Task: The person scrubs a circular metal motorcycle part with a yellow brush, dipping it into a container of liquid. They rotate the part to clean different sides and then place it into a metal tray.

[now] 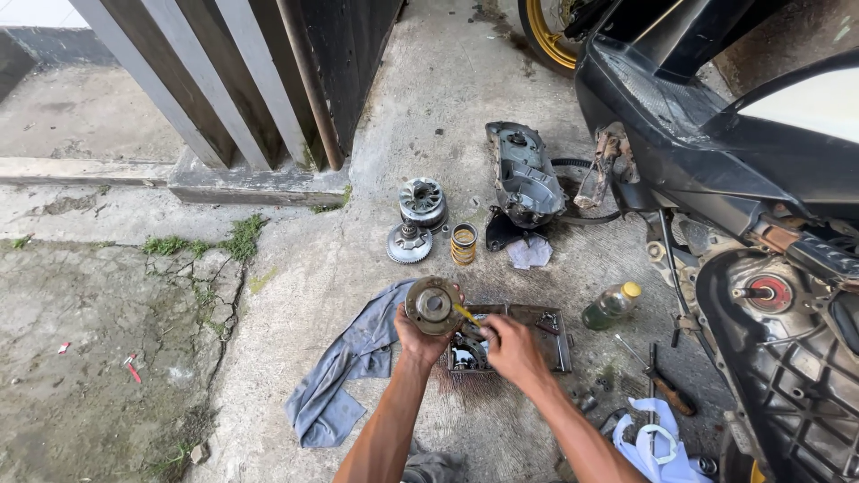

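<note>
My left hand [419,338] grips the round grey metal clutch drum [432,304]; right fingers [490,333] pinch a yellow-handled brush [467,315] at three o'clock. Greasy drum could slip onto the concrete floor [304,268].

A cracked concrete floor [295,268] carries everything. On it lie a blue rag [344,376], a metal tray [546,335], a bottle [611,307], a yellow spring [463,244], and what may be a screwdriver [658,380].

We hold drum [432,305] above tray [557,344] | rag [344,376] left | bottle [611,307] right | spring [463,244] behind
</note>
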